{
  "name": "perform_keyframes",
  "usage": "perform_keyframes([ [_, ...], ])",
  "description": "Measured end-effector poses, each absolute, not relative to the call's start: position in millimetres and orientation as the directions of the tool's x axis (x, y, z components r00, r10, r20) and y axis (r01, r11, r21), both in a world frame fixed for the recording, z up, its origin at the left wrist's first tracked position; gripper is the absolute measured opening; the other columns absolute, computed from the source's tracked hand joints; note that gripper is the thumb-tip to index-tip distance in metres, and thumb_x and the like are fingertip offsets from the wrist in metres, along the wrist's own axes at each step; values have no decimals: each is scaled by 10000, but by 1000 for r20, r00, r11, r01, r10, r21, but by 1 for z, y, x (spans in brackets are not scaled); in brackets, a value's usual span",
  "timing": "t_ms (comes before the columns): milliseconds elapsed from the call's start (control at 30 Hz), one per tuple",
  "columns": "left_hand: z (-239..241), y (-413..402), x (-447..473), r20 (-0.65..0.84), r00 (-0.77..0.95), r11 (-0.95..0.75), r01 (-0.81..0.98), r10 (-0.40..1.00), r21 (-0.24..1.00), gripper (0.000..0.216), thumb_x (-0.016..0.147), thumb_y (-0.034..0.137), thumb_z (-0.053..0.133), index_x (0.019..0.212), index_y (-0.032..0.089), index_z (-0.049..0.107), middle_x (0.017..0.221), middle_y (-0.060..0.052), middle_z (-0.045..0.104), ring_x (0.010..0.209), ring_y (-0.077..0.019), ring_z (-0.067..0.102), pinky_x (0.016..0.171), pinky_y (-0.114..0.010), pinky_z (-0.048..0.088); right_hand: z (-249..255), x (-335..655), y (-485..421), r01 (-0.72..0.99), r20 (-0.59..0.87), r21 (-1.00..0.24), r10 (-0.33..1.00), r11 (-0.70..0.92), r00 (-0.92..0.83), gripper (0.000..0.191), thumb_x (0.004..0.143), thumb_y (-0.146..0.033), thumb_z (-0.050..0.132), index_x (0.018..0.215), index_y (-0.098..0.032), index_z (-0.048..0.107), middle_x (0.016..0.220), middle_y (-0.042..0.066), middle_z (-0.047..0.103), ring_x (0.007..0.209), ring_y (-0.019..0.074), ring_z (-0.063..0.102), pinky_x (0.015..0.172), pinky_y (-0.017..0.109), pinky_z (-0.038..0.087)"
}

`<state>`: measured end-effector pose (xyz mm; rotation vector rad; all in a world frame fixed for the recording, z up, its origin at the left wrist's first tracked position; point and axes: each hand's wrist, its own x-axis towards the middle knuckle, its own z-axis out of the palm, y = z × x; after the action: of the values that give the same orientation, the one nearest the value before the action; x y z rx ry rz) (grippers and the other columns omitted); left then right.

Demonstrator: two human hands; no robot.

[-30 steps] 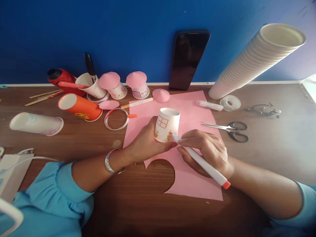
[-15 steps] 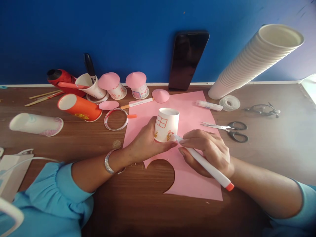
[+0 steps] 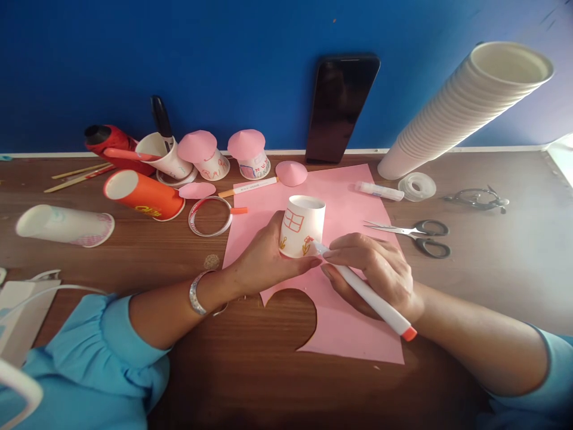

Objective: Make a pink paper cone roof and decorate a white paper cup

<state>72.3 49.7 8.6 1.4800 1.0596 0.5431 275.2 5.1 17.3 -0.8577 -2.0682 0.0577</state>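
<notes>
My left hand (image 3: 264, 251) grips a small white paper cup (image 3: 308, 218) by its side and base, with the thumb under its front. On the cup are an orange-red window drawing and two small flowers in yellow and red. In my right hand (image 3: 376, 269) is a white marker (image 3: 376, 301) with an orange-red end, its tip touching the cup at the right flower. Beneath both hands lies a pink paper sheet (image 3: 344, 191) with a round piece cut from its front edge. A pink paper cone (image 3: 292, 173) rests on the sheet's back edge.
Two cups with pink cone tops (image 3: 246, 145) stand by the blue wall, near a phone (image 3: 342, 110) leaning there. Scissors (image 3: 416, 230), a glue tube (image 3: 379, 191), clear tape (image 3: 417, 187) and a tall cup stack (image 3: 465, 107) are right. An orange cup (image 3: 147, 194) is left.
The marker in my right hand has shifted slightly up and left against the right flower, which shows more red now. My left hand holds the cup nearly still.
</notes>
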Motion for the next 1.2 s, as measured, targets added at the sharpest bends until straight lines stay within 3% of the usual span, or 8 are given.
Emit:
perform_keyframes([
  [633, 8, 49, 73, -248, 469, 107, 307, 848, 946, 588, 724, 393, 877, 1109, 205, 474, 1060, -48, 640, 907, -217, 629, 692, -338, 503, 18, 273, 3, 555, 699, -349, 604, 755, -382, 123, 926, -86, 625, 995, -173, 572, 745, 45, 699, 628, 159, 684, 529, 288, 565],
  [867, 12, 50, 75, -223, 474, 85, 295, 852, 952, 467, 726, 290, 851, 1017, 203, 496, 997, -19, 617, 850, -182, 609, 663, -300, 476, 16, 275, 3, 421, 730, -379, 546, 824, -412, 156, 912, -90, 626, 1030, -176, 570, 770, 63, 714, 698, 169, 709, 607, 301, 622],
  [1200, 10, 50, 73, -270, 476, 192, 206, 837, 960, 560, 724, 255, 858, 1127, 212, 471, 1037, -27, 650, 910, -204, 639, 713, -322, 507, 19, 275, 4, 485, 719, -349, 561, 802, -410, 118, 925, -99, 620, 1008, -176, 589, 767, 44, 719, 673, 155, 711, 579, 276, 612],
])
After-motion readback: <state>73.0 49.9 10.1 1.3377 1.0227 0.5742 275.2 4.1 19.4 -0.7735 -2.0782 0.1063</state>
